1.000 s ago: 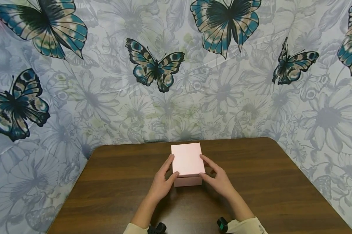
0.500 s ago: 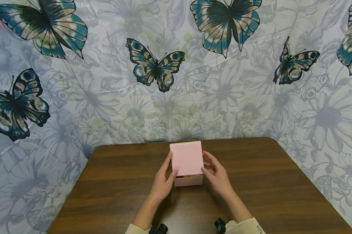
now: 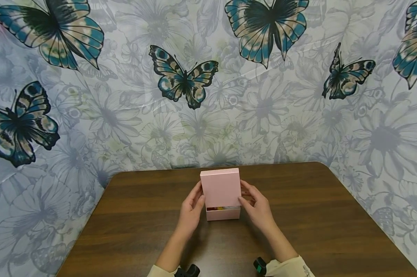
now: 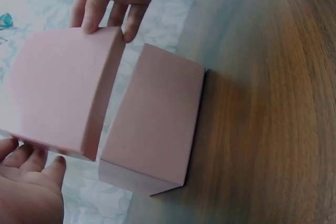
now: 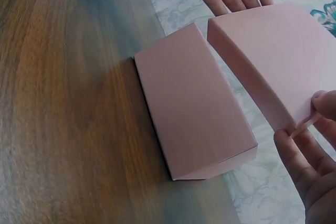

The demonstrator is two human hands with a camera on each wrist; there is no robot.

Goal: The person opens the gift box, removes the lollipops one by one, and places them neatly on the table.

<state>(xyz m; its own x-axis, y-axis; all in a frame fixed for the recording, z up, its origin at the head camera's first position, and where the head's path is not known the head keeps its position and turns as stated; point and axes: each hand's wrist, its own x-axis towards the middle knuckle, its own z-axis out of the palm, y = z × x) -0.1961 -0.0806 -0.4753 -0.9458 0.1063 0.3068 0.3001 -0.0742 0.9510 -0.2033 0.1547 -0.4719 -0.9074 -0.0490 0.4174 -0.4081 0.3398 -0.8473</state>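
Observation:
A pink square lid point(image 3: 221, 188) is raised and tilted above its pink box point(image 3: 223, 214), which stands on the table. Through the gap at the front, small yellow and reddish contents point(image 3: 220, 208) show; most of them are hidden under the lid. My right hand point(image 3: 258, 207) pinches the lid's right near corner, thumb on top and fingers beneath, as the right wrist view shows. On the other side, my left hand point(image 3: 190, 207) has its fingertips against the lid's left edge. Its thumb point(image 4: 56, 169) stands off the lid in the left wrist view.
The brown wooden table point(image 3: 132, 231) surrounds the box. Behind it hangs a pale floral cloth point(image 3: 125, 127) printed with several blue butterflies. Dark wrist devices point(image 3: 260, 265) sit at both cream sleeves.
The lid has come up off the box and tipped back, widening the front gap. My left thumb has slid off the lid's near left corner.

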